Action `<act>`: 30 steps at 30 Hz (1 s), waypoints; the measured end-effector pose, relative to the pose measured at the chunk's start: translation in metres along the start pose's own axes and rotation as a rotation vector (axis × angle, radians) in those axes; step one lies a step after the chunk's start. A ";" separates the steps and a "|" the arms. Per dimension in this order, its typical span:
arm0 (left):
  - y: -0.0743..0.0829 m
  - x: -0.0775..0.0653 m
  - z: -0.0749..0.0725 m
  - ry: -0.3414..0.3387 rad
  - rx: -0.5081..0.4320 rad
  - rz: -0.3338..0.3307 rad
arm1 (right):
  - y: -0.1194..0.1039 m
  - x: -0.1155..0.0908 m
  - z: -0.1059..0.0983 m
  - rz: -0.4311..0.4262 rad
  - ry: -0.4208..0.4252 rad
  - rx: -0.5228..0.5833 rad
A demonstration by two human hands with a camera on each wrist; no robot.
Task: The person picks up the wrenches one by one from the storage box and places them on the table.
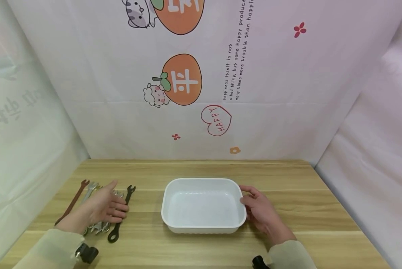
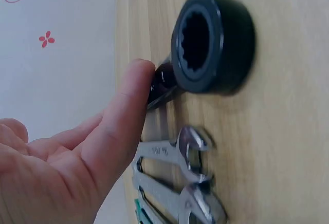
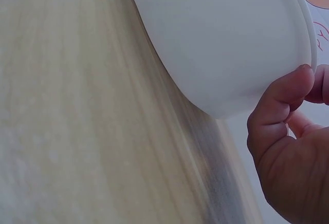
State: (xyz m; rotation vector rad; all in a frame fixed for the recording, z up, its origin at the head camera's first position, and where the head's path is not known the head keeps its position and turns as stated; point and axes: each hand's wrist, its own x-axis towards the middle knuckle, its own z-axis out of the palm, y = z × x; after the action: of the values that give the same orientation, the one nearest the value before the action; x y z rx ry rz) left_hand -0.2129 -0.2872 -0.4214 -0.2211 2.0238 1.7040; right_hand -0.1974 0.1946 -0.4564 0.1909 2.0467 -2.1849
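At the left of the table, my left hand (image 1: pixel 103 205) hangs over a group of wrenches with its fingers extended. Its fingers reach the black ratchet wrench (image 2: pixel 234 44), and in the left wrist view a fingertip meets the shaft. Several silver wrenches (image 2: pixel 157 152) lie beside it, partly hidden under the hand in the head view. A reddish-brown wrench (image 1: pixel 73 203) is leftmost. My right hand (image 1: pixel 263 215) grips the right rim of a white rectangular plastic tub (image 1: pixel 204 209), thumb and fingers at its edge. Nothing lies inside the tub.
The wood-grain table (image 1: pixel 147 246) carries everything. A white printed cloth (image 1: pixel 271 123) rises behind its back edge, and further white cloths hang at the left and right sides. A dark wrist camera (image 1: pixel 88 253) sits by the left cuff.
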 end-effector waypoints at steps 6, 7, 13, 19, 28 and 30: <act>0.000 -0.003 -0.006 0.022 0.008 0.008 | 0.000 0.000 0.001 0.003 0.000 0.006; 0.000 -0.003 -0.007 0.027 0.012 0.008 | 0.000 -0.001 0.001 0.002 -0.001 0.006; -0.001 -0.005 -0.009 0.030 0.014 0.006 | 0.001 -0.001 0.001 -0.002 -0.004 0.000; 0.008 -0.014 -0.003 -0.039 0.038 0.121 | 0.000 -0.002 0.001 0.002 -0.003 -0.019; 0.026 -0.016 0.050 0.137 0.716 0.353 | -0.013 -0.009 0.002 -0.015 0.016 -0.208; 0.026 -0.011 0.061 0.216 0.861 0.366 | -0.016 -0.011 0.004 -0.027 0.016 -0.268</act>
State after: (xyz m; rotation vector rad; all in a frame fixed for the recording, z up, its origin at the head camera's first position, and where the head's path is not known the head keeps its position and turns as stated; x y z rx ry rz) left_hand -0.1985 -0.2253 -0.3996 0.2837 2.8846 0.8473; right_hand -0.1900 0.1919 -0.4383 0.1510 2.3350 -1.9011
